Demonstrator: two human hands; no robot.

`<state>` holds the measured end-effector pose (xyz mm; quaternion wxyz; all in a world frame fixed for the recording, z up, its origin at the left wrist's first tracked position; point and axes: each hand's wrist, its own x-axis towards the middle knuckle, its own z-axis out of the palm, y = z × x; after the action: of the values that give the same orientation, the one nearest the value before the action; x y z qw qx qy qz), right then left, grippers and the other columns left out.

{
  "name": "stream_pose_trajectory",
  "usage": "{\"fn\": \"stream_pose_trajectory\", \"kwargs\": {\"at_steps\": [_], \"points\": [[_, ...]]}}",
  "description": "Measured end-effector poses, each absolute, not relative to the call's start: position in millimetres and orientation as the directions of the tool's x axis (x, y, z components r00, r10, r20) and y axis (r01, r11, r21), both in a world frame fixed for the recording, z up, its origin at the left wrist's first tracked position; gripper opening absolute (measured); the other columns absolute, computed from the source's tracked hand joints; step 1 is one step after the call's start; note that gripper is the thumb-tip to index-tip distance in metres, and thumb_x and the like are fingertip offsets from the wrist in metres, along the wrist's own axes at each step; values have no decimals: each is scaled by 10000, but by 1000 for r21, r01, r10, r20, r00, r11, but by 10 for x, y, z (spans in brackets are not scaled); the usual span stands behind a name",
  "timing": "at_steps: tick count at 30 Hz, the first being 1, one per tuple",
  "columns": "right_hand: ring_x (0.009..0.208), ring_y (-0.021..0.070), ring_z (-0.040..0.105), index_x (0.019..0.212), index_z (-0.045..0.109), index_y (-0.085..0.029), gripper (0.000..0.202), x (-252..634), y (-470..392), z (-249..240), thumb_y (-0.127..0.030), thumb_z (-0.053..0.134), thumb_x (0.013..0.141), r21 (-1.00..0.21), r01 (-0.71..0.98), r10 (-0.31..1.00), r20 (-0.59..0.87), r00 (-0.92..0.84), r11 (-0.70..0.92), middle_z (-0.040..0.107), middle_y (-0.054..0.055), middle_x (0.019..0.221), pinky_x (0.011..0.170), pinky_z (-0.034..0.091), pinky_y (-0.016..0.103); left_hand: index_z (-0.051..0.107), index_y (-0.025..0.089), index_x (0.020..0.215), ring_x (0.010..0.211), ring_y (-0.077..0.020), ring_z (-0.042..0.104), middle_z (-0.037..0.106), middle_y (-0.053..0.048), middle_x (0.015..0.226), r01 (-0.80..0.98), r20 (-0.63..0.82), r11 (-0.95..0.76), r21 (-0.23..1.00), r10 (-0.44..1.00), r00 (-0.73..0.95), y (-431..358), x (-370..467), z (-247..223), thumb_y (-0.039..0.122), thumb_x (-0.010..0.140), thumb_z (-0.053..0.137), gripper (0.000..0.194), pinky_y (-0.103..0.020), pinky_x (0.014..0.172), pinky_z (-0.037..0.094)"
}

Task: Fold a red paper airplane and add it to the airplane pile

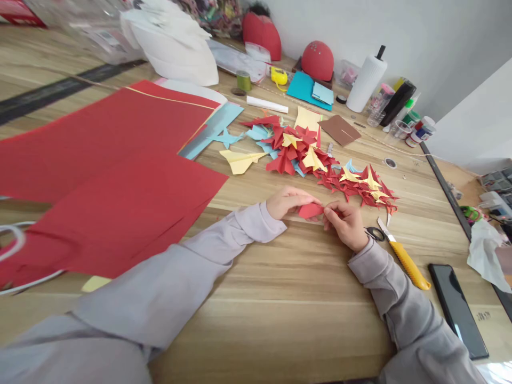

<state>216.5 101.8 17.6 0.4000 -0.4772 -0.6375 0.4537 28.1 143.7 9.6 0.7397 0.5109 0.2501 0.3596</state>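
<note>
A small folded piece of red paper [310,210] is held between my two hands above the wooden table. My left hand [291,201] grips its left side, with the fingers curled behind it. The thumb and fingers of my right hand [344,221] pinch its right end. Just beyond my hands lies a long heap of folded paper planes [282,160], mostly red with some yellow and light blue ones. One larger yellow paper plane [241,161] rests at the heap's left side.
Large red paper sheets [132,213] cover the left of the table. Near my right forearm lie a yellow utility knife [410,264], black-handled scissors [375,233] and a phone [458,309]. Along the back stand a white bottle [367,80], a yellow tape measure [279,76] and several small jars.
</note>
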Motion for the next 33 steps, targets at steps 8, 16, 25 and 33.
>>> {"fn": "stream_pose_trajectory", "kwargs": {"at_steps": [8,16,25,33], "points": [[445,104,573,740,576,-177,364,2162,1011,148,-534,595,808,-943,281,963,108,-246,177,606,-9,567,436,462,218,737,121,835,679,-185,682,733,-72,789,21,110,-128,992,912,396,1331,404,31,273,566,781,312,-286,663,557],[449,100,567,748,570,-174,350,2169,1018,135,-516,617,801,-961,230,967,100,-234,155,597,-15,564,451,465,221,739,138,854,803,-195,679,742,-69,864,108,217,-271,957,909,355,1303,399,39,257,559,784,322,-282,763,535],[494,103,592,813,611,-167,299,2173,1021,121,-466,625,816,-956,228,950,115,-289,185,635,6,630,482,483,223,735,128,808,703,-182,677,734,-52,763,92,154,-197,976,926,343,1279,428,58,213,617,731,209,-276,691,547],[492,122,589,828,607,-180,281,2175,1008,123,-459,592,846,-918,290,939,187,-289,272,619,3,589,488,482,245,707,119,955,585,-166,681,722,-33,690,-80,2,27,996,938,347,1291,442,30,177,579,763,385,-289,642,578]]}}
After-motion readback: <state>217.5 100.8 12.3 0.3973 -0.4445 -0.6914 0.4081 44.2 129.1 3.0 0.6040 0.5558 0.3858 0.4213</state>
